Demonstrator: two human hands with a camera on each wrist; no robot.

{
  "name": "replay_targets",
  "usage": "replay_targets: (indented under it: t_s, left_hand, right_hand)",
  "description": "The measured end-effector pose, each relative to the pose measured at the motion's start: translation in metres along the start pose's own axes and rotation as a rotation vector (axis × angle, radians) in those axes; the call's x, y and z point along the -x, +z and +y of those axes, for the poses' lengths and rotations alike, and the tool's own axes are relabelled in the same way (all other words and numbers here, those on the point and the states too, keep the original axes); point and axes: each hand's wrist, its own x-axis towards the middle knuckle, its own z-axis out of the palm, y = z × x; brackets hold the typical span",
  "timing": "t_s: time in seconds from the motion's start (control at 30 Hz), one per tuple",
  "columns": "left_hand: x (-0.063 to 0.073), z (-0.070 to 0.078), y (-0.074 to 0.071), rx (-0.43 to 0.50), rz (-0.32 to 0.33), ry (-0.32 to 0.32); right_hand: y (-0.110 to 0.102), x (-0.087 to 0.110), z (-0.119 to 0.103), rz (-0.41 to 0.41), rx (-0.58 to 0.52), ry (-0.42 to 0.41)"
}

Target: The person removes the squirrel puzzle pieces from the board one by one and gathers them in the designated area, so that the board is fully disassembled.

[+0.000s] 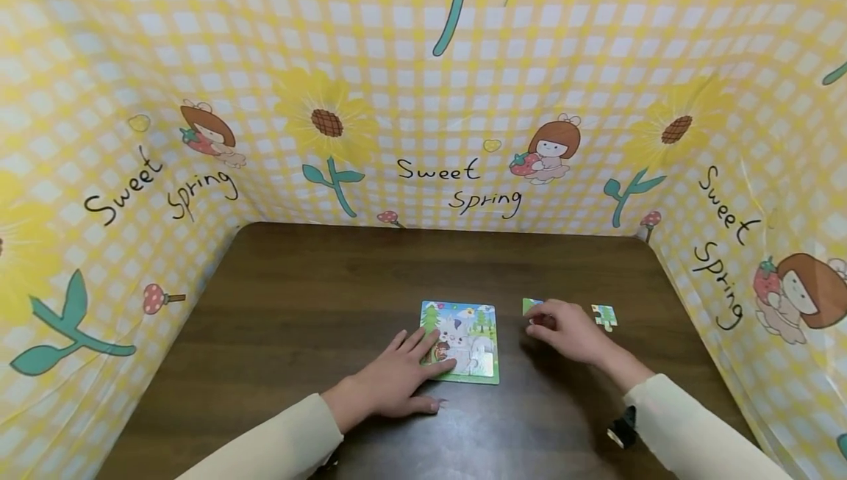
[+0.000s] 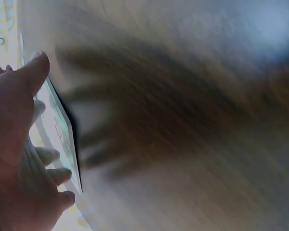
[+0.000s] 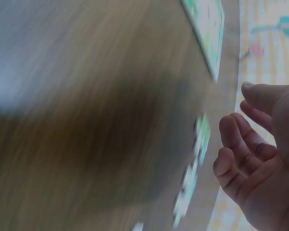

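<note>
Left grip [image 1: 397, 377]: fingers extended and spread, clasping nothing; fingertips lie over the left part of the puzzle board, thumb beyond its near edge.
Left sleeve [image 1: 284, 439]: pale, behind the left grip, entering from the near left; hand palm down, fingers directed ahead and right.
Puzzle board [image 1: 478, 344]: flat on the tabletop [image 1: 298, 303], partly beneath the left grip's fingers, extending ahead and to the right of them; printed with a pale animal, trees and blue sky.
Right sleeve [image 1: 695, 421]: pale, behind the right grip, entering from the near right; dark wrist device [image 1: 622, 427] below the cuff.
Right grip [image 1: 574, 329]: fingers loosely bent, thumb parted from them, no item visible between; back of hand upward, fingertips directed left, positioned to the right of the puzzle board and apart from it.
Green puzzle piece [image 1: 531, 305]: at the right grip's fingertips, partly hidden by them; contact cannot be determined.
Blue-and-green puzzle piece [image 1: 604, 314]: on the tabletop, near the right grip, to its right.
Checked cloth [image 1: 397, 98]: beyond both grips, yellow and white, lettered "Sweet Spring".
</note>
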Motion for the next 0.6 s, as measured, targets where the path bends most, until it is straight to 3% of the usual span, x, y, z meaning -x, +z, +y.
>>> replay_targets:
  t_s: [0.17,0.33,0.6]
  left_hand:
    - [0.002,-0.004,-0.004,-0.022,-0.033,0.016]
    - [0.001,-0.004,-0.002,-0.057,-0.042,-0.009]
    - [-0.002,0.001,-0.003,-0.093,-0.036,-0.039]
  right_hand:
    - [0.024,-0.031,-0.027,-0.054,-0.03,-0.053]
    - [0.045,-0.056,-0.046,-0.11,-0.042,-0.078]
    - [0.065,-0.074,-0.057,-0.19,-0.006,-0.094]
